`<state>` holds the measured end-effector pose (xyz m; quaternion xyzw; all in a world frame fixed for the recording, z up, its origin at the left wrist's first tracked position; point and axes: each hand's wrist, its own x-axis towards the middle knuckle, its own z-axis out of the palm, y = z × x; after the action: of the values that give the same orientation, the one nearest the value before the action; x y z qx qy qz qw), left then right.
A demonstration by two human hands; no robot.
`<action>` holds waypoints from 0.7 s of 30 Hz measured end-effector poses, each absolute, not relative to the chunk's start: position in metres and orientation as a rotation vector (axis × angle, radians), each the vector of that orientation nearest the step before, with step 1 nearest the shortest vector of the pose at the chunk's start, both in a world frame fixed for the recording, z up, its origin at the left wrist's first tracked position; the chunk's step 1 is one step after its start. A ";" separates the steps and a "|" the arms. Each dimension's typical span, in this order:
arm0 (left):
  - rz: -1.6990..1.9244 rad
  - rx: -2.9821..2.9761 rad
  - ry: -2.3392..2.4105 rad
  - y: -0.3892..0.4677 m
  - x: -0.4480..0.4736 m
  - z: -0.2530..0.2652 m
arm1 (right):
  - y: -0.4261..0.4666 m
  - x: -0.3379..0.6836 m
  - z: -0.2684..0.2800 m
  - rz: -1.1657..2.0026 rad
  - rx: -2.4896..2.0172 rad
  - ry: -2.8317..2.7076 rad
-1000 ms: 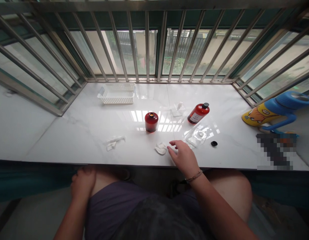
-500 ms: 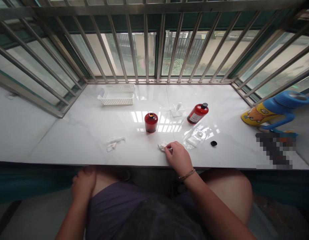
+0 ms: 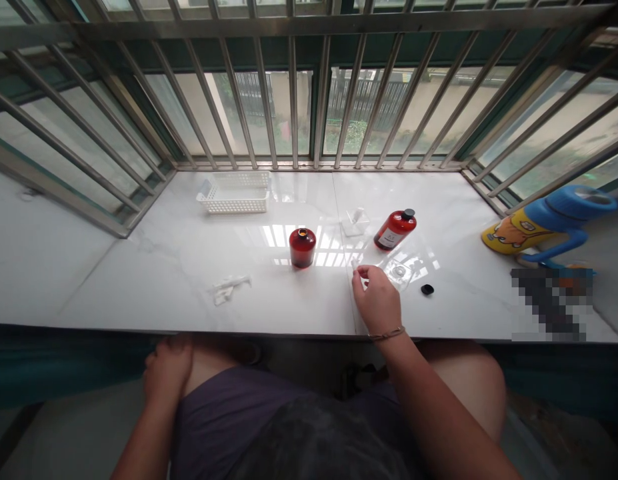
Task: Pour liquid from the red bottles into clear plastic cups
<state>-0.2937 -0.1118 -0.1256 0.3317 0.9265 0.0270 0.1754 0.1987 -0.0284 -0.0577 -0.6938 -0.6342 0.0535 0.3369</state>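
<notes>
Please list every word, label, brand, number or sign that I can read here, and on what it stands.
No text can be read for certain.
Capped bottle: dark print on its pale label, too small to read.
Flask: small printed patch, too blurred.

The labelled bottle [image 3: 395, 230] is red with a black cap [image 3: 409, 214]. Faint grey veins cross the white surface [image 3: 153, 287].
</notes>
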 end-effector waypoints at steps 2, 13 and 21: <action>0.063 0.943 2.617 -0.112 -0.295 -0.127 | -0.025 0.192 -0.064 0.102 -1.802 -1.811; 0.074 0.974 2.620 -0.112 -0.296 -0.128 | -0.010 0.168 -0.077 0.020 -1.869 -2.091; 0.066 0.884 2.606 -0.110 -0.294 -0.125 | -0.057 0.105 -0.072 0.118 -1.428 -2.455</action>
<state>-0.2943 -0.1097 -0.1250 0.3152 0.9289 0.0234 0.1931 0.1053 -0.0570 -0.0721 -0.4967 -0.8541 0.0409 0.1490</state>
